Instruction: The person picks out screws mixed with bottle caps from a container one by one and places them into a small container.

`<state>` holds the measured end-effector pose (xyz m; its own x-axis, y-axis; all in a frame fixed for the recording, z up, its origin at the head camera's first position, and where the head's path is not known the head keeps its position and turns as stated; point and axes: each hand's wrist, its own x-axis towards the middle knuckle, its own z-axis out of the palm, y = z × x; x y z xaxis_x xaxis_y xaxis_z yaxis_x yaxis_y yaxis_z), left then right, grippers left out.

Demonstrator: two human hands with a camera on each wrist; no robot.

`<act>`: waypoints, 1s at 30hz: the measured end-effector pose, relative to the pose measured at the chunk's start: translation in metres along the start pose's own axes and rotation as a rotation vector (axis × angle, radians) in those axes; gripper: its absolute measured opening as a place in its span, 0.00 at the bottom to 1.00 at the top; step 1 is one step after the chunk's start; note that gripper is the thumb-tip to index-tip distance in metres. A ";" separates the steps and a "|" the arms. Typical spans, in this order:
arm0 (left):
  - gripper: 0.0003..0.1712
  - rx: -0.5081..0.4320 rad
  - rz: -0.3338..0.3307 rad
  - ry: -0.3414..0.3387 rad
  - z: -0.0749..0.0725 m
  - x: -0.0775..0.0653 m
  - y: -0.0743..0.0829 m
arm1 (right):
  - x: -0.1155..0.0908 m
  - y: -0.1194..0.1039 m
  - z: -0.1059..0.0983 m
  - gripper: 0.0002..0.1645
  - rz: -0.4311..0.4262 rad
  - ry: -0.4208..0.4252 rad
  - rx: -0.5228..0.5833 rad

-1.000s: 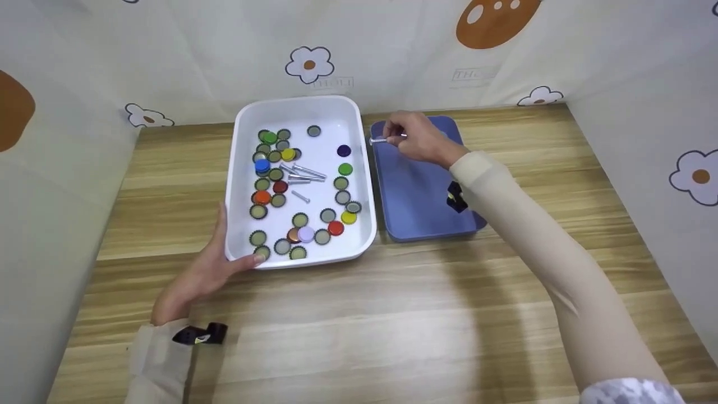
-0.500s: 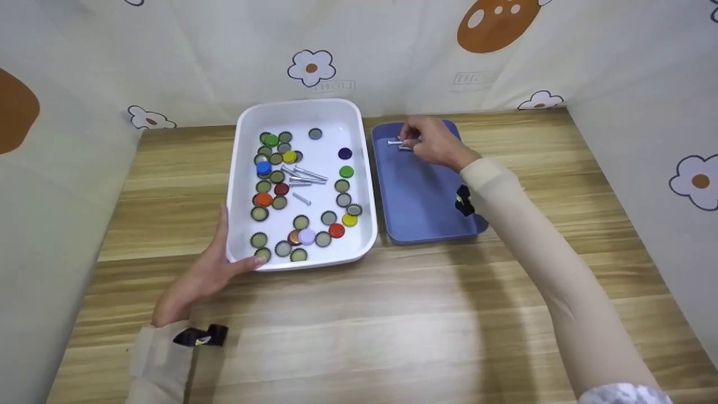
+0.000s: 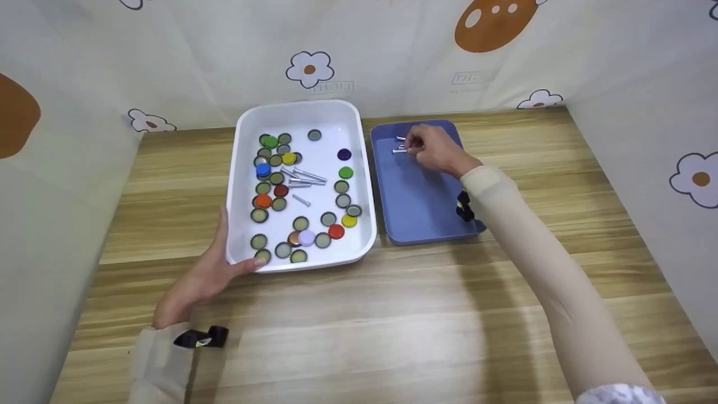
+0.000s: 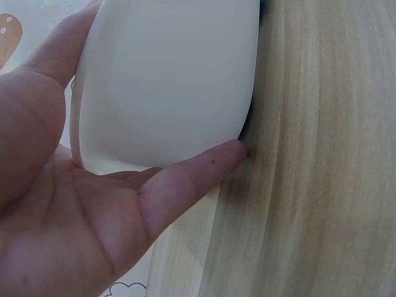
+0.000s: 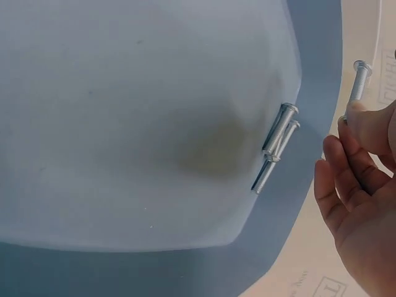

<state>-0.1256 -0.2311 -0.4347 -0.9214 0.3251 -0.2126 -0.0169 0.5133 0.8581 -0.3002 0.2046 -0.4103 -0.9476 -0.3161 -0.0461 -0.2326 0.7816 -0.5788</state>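
Observation:
My left hand [image 3: 207, 269] grips the near left corner of the white tray [image 3: 367, 224], its thumb over the rim and its fingers along the outer wall. In the left wrist view one finger lies against the tray's plain outer side. Above the far end of the blue tray [image 3: 420, 224], my right hand [image 3: 435, 148] pinches a silver metal bolt [image 5: 359, 83] between thumb and fingertips, head pointing away. Several similar bolts [image 5: 278, 133] lie close together on the blue tray's floor near its far wall.
Inside the white tray are several bottle caps [image 3: 262, 201], grey-green and coloured, around a loose heap of bolts [image 3: 305, 177]. Both trays stand side by side on a wood-grain table [image 3: 359, 331]. A patterned curtain [image 3: 392, 62] rises behind them.
The right hand has carried its bolt from the blue tray's left edge to the right, over the tray's far end. The left hand stays on the white tray.

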 end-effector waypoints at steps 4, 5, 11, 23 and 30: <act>0.73 0.006 -0.005 0.001 0.000 0.000 0.000 | 0.001 0.002 0.001 0.08 0.014 -0.009 -0.047; 0.73 0.003 -0.001 0.002 0.000 0.001 0.000 | 0.001 0.002 0.001 0.08 0.019 -0.009 -0.058; 0.73 -0.006 0.022 0.008 0.000 0.001 -0.001 | 0.003 0.004 0.002 0.08 0.025 0.002 -0.104; 0.73 0.025 -0.021 0.007 -0.001 0.000 0.000 | 0.010 0.002 0.012 0.12 0.115 0.006 -0.256; 0.73 0.027 -0.032 0.002 -0.002 -0.001 0.002 | 0.012 0.000 0.010 0.13 0.149 -0.010 -0.304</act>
<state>-0.1254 -0.2317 -0.4323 -0.9214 0.3064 -0.2391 -0.0363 0.5446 0.8379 -0.3098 0.1958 -0.4191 -0.9743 -0.1904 -0.1206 -0.1478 0.9438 -0.2956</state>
